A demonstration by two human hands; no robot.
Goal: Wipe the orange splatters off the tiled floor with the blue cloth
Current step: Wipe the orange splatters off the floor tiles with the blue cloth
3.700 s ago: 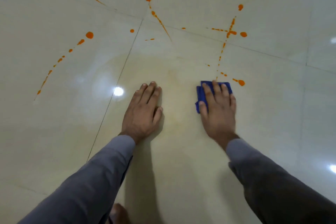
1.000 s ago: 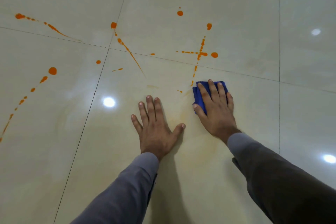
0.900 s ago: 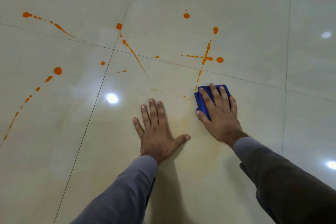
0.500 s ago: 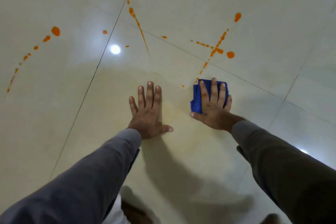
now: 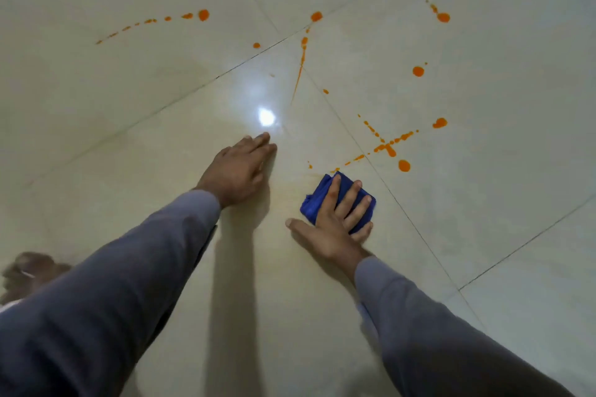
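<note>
A folded blue cloth (image 5: 317,200) lies on the glossy cream tiled floor (image 5: 483,203). My right hand (image 5: 335,222) presses flat on it with straight fingers, thumb spread to the left on the tile. My left hand (image 5: 240,167) rests flat on the floor to the left of the cloth, fingers together pointing up and right. Just beyond the cloth is a cross-shaped cluster of orange splatters (image 5: 387,147) with a round drop (image 5: 403,165). More orange streaks and drops lie farther off: a long streak (image 5: 301,58), a dotted trail (image 5: 154,21) and a trail (image 5: 442,16).
A faint yellowish smear (image 5: 290,190) marks the tile between my hands. A bright light reflection (image 5: 266,116) sits just past my left fingertips. Dark grout lines (image 5: 403,213) cross the floor. A blurred foot (image 5: 29,271) shows at the left edge.
The view has swung round and tilted, so the splatters now lie up and right. My right hand and cloth stay just short of the cross-shaped splatter. My left hand's fingers have closed together.
</note>
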